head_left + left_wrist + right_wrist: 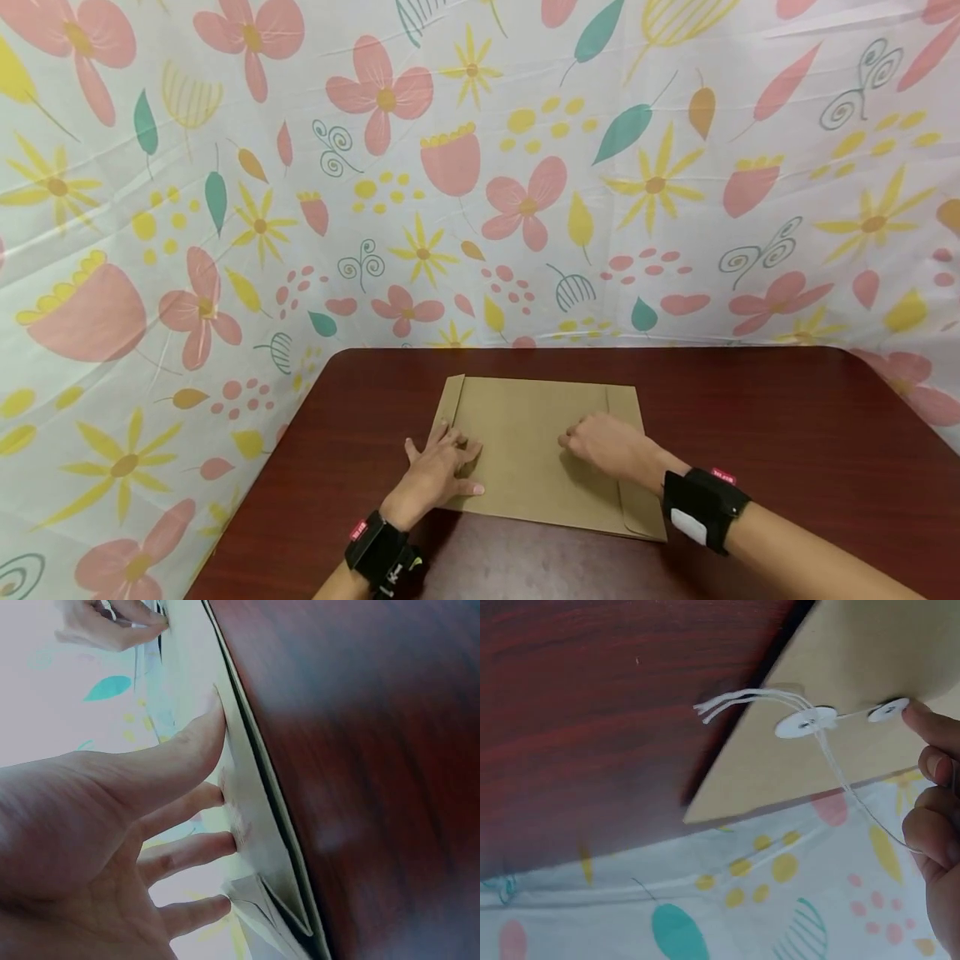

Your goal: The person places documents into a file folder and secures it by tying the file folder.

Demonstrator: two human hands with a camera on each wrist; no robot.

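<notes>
Tan envelope [536, 450], floral-patterned backdrop [480, 167]

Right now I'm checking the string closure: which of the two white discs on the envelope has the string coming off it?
The larger disc, farther from the right hand's fingertips; string runs from it. The smaller disc beside the fingertip shows none.

Dark red table [787, 433]; floral cloth backdrop [225, 208] behind.

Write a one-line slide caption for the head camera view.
Two hands, left and right, rest on a flat brown paper envelope on a dark red wooden table.
</notes>
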